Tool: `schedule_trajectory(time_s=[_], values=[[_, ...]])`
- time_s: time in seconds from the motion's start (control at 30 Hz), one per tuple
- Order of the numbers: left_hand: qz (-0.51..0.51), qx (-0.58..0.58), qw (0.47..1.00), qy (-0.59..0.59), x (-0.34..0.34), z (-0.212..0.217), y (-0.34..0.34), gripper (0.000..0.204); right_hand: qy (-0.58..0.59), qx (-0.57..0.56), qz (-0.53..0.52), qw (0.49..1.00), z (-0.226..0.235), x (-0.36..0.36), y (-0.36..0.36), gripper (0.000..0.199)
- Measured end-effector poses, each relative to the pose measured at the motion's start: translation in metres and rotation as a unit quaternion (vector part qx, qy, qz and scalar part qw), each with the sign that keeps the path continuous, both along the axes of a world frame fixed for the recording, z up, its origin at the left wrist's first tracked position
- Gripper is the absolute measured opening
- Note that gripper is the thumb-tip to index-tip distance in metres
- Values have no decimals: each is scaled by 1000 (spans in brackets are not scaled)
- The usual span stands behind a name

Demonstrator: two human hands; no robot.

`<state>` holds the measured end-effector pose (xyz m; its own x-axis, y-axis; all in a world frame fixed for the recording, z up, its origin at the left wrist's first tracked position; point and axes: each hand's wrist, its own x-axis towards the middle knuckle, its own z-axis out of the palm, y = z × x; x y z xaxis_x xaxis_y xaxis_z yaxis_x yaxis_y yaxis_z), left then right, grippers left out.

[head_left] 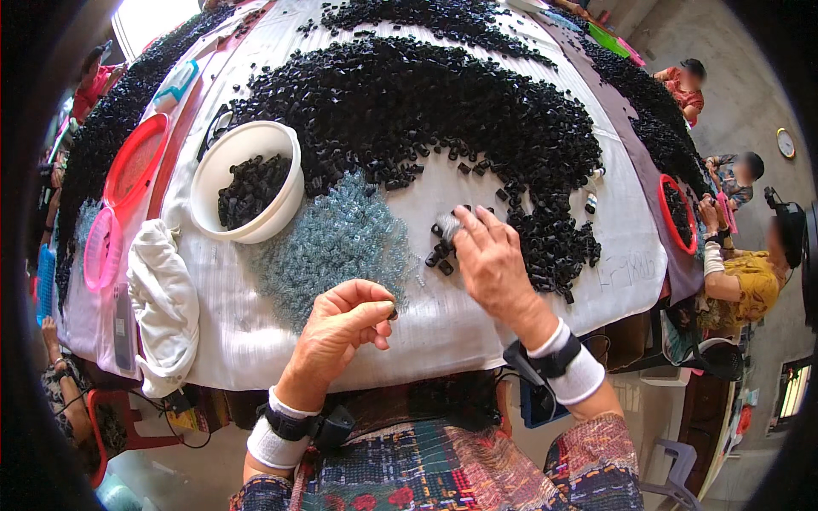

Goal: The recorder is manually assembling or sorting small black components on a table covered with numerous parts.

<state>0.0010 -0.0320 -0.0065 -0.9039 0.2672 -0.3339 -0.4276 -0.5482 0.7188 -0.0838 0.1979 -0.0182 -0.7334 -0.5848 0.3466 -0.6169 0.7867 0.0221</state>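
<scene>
Black small cap (393, 313) pinched in left hand (341, 328) fingers.

Daylight floods in from a bright, washed-out window (149, 21) at the far left, leaving the white cloth on the desk (256, 332) evenly lit with only soft, short shadows under the hands (490, 260). The black pieces heaped on the far side (409, 94) catch small glints yet merge into a dark mass with little detail. The fisheye bends the desk's edges into a dome, the rim falls into black vignette, and the people at the right edge look soft and smeared.
</scene>
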Motion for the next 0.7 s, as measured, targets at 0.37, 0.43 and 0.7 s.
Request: schedule_trajectory(time_s=[0.37, 0.43, 0.7], values=[[1, 8, 1000, -7, 1, 0, 4, 10, -6, -35, 42, 999, 3, 29, 29, 24], [4, 12, 1000, -4, 2, -3, 4, 11, 26, -42, -7, 999, 5, 27, 32, 24], [-25, 9, 1000, 6, 1, 0, 9, 13, 21, -24, 43, 999, 7, 16, -20, 26]])
